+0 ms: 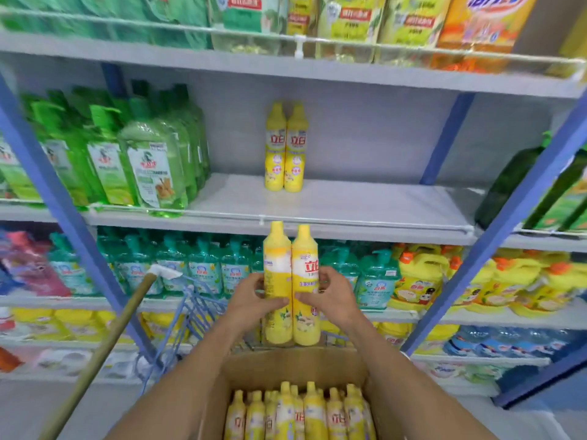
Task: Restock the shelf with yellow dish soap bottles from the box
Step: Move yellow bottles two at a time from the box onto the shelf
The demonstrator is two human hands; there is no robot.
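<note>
Shop aisle, grey metal shelf (349, 198) between blue uprights: two yellow dish soap bottles (284, 147) upright near back, green soap bottles (149, 166) at left end. Left hand (254, 300) grips yellow plastic bottle (277, 258), right hand (330, 296) grips second yellow bottle (305, 258). Both upright, touching, below shelf edge, above open brown cardboard box (286, 363) packed with more yellow bottles (298, 411).

Down at the bottom edge the cardboard box (295, 365) is cut off, and the lower parts of the packed bottles (295, 411) inside it are lost with it. Label print on the two held bottles (290, 268) is partly covered by the left hand (254, 300) and right hand (333, 296). Up top, the pouches (349, 23) are clipped by the frame. The green bottles (104, 154) at left are smeared by blur, their small print unreadable. The dark green bottles (508, 185) are partly hidden behind the blue upright (476, 258)
</note>
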